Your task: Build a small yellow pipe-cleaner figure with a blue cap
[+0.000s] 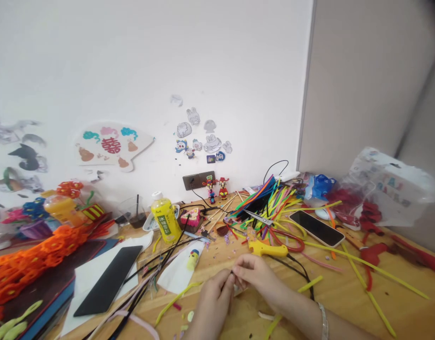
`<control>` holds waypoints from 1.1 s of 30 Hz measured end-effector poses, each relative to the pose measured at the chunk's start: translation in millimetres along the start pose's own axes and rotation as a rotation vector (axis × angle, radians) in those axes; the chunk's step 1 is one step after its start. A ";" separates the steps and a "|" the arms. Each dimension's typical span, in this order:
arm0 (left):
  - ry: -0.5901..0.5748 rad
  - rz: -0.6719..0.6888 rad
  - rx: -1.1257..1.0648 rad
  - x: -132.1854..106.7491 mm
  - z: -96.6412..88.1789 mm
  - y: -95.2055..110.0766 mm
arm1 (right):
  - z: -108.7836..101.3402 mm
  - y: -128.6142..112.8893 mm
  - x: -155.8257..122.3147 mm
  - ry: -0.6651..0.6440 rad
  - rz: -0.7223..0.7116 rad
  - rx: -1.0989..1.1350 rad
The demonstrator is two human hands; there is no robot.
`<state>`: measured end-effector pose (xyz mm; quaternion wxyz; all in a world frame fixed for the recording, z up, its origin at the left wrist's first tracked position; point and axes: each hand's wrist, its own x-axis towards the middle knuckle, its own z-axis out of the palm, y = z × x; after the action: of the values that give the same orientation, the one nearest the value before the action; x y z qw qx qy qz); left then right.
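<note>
My left hand [214, 298] and my right hand [255, 271] meet over the wooden table near its front edge. Both are closed, fingertips pinched together around a small dark piece that is mostly hidden, so its kind cannot be made out. Just beyond my right hand lies a yellow hot glue gun [269, 248]. A small yellow figure with a blue top [192, 259] rests on white paper [177, 274] past my left hand. Yellow pipe cleaners [173, 302] lie to the left of my hands and under my right forearm.
Scissors [262, 218] lie on a heap of coloured pipe cleaners [263, 203]. Right of them is a phone [316, 228]. A yellow drink bottle [165, 218] stands at the back, near a cup with a straw [137, 217]. A black slab [109, 281] and orange fuzzy flowers [44, 255] occupy the left.
</note>
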<state>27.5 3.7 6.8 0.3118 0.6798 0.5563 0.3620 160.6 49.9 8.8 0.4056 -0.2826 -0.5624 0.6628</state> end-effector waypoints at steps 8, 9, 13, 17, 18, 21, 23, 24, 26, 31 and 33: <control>0.012 0.004 0.026 -2.7 -0.8 3.1 | -2.1 -5.3 -3.1 -0.056 0.049 0.052; 0.012 0.002 0.026 -2.5 -0.9 3.5 | -2.5 -5.0 -2.5 -0.063 0.044 0.051; 0.005 -0.004 0.023 -2.2 -0.8 3.6 | -3.6 -3.4 -0.7 -0.073 0.016 0.036; 0.004 -0.011 0.021 -2.3 -1.1 3.3 | -3.4 -2.1 -0.4 -0.074 -0.002 0.018; 0.006 -0.014 0.022 -2.2 -1.3 3.2 | -3.2 -1.8 -0.5 -0.072 -0.004 0.015; 0.008 -0.019 0.022 -1.7 -1.5 2.5 | -2.5 -0.7 -0.7 -0.065 -0.009 0.010; 0.011 -0.019 0.023 -1.7 -1.1 1.8 | -1.9 0.0 -0.7 -0.062 -0.012 0.009; 0.015 -0.019 0.024 -1.8 -0.8 1.4 | -1.7 0.5 -0.6 -0.060 -0.014 0.009; 0.026 -0.018 0.026 -2.2 0.1 0.9 | -1.8 1.7 0.0 -0.055 -0.014 0.013; 0.046 0.002 0.032 -3.2 1.5 1.9 | -4.5 5.0 3.0 -0.058 0.000 0.046; 0.045 0.012 0.034 -3.4 0.9 3.2 | -5.2 4.5 3.1 -0.076 0.010 0.062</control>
<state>29.6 -0.2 8.5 0.2856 0.6802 0.5651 0.3695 162.3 55.1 3.5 0.3890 -0.2476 -0.5553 0.6922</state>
